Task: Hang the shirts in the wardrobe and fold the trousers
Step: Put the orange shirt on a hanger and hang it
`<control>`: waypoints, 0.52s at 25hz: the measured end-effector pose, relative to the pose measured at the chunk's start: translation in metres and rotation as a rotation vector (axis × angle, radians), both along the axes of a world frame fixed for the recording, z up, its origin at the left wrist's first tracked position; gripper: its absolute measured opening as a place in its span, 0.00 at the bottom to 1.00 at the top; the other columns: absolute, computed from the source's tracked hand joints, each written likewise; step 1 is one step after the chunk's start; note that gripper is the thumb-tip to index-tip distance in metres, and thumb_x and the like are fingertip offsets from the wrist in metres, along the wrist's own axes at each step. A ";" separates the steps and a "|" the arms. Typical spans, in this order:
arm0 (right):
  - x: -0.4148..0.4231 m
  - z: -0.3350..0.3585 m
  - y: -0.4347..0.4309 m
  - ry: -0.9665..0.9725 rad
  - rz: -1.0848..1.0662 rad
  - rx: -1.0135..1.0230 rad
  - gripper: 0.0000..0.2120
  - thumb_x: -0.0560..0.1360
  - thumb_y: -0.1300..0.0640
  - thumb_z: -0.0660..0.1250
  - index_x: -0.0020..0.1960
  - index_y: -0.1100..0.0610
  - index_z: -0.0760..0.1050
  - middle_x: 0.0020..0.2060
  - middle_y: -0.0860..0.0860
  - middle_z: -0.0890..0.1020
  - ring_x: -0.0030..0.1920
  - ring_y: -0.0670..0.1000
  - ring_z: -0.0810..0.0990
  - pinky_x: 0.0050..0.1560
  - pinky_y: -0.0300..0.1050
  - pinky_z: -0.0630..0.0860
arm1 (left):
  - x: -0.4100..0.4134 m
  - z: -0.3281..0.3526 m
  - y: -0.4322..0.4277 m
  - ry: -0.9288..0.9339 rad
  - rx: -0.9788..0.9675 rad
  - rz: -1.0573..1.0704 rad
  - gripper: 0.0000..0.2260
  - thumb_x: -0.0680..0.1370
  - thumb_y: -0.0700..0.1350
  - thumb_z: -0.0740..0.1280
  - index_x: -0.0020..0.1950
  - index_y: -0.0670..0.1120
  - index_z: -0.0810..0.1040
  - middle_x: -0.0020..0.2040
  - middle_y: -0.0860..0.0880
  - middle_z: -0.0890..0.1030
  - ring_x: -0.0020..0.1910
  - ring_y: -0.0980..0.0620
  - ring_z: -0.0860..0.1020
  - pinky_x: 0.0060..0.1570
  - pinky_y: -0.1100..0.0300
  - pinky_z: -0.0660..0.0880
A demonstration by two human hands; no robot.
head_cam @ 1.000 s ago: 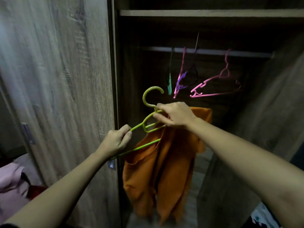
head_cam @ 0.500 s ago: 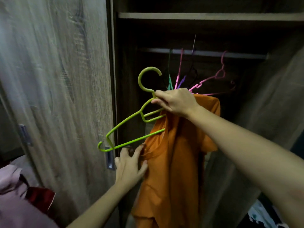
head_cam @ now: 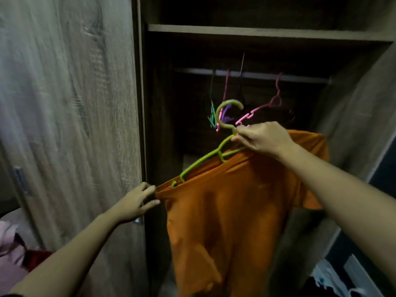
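Just the head cam for this one. The right hand (head_cam: 263,139) had its grip closed round the neck of the lime-green plastic hanger (head_cam: 205,157), just under the hook. It held the hanger up in front of the open wood-grain wardrobe (head_cam: 257,32).

The orange cotton t-shirt (head_cam: 231,211) hung from the hanger, and its right shoulder looked seated under that hand. The hanger's left arm was mostly bare though, with its tip poking out of the collar. The left hand (head_cam: 137,200) had a narrow grip on the collar edge, pinching the fabric and drawing it out sideways.

So imo the step was getting that left shoulder on. To do it well:
- stretch the collar only enough to clear the tip
- keep the hanger level so the far side doesn't slide off
- let the fabric settle before letting go

The pale metal rail (head_cam: 278,76) sat higher up and further in. Empty pink and purple hangers (head_cam: 257,110) were bunched on it, so I'd aim the hook left of those.
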State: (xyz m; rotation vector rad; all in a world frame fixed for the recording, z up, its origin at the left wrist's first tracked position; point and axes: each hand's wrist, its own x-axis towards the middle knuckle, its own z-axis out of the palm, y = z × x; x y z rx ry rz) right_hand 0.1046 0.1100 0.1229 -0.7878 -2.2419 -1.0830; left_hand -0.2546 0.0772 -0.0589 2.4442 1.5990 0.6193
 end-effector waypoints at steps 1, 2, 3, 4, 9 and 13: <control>-0.001 -0.007 0.001 -0.043 -0.038 0.017 0.25 0.78 0.39 0.46 0.42 0.53 0.75 0.27 0.53 0.79 0.24 0.56 0.79 0.21 0.42 0.70 | 0.003 0.016 -0.001 0.020 0.015 -0.029 0.18 0.72 0.73 0.48 0.48 0.63 0.66 0.46 0.58 0.69 0.44 0.61 0.71 0.46 0.65 0.69; -0.005 -0.014 0.002 -0.066 -0.049 0.030 0.24 0.78 0.38 0.48 0.41 0.53 0.75 0.26 0.52 0.79 0.24 0.56 0.79 0.21 0.41 0.69 | 0.010 0.033 -0.001 0.009 0.038 -0.068 0.15 0.74 0.70 0.50 0.45 0.61 0.65 0.43 0.59 0.69 0.41 0.62 0.72 0.42 0.68 0.68; -0.011 -0.017 0.000 -0.054 -0.071 -0.012 0.23 0.77 0.38 0.49 0.42 0.52 0.75 0.27 0.52 0.79 0.26 0.56 0.79 0.23 0.42 0.69 | 0.023 0.049 -0.003 -0.032 0.062 -0.121 0.13 0.76 0.66 0.53 0.44 0.58 0.64 0.40 0.58 0.70 0.38 0.62 0.73 0.38 0.69 0.67; -0.017 -0.018 -0.003 0.008 -0.086 -0.112 0.22 0.76 0.37 0.50 0.44 0.51 0.75 0.30 0.51 0.80 0.30 0.55 0.80 0.27 0.43 0.69 | 0.036 0.063 -0.006 -0.098 0.069 -0.155 0.10 0.78 0.59 0.57 0.44 0.54 0.64 0.38 0.56 0.71 0.36 0.61 0.73 0.35 0.69 0.68; -0.027 -0.014 -0.011 0.258 -0.105 -0.457 0.21 0.75 0.34 0.52 0.49 0.47 0.77 0.38 0.45 0.79 0.40 0.48 0.78 0.35 0.42 0.67 | 0.069 0.091 -0.009 -0.387 0.173 -0.124 0.15 0.78 0.42 0.64 0.62 0.52 0.63 0.38 0.54 0.74 0.36 0.63 0.76 0.37 0.70 0.71; -0.038 -0.021 -0.016 0.310 -0.084 -0.652 0.18 0.77 0.38 0.53 0.48 0.46 0.78 0.34 0.42 0.77 0.38 0.42 0.76 0.36 0.41 0.67 | 0.064 0.101 -0.010 -0.472 0.201 -0.155 0.17 0.76 0.49 0.67 0.61 0.59 0.65 0.40 0.51 0.77 0.37 0.55 0.78 0.38 0.64 0.74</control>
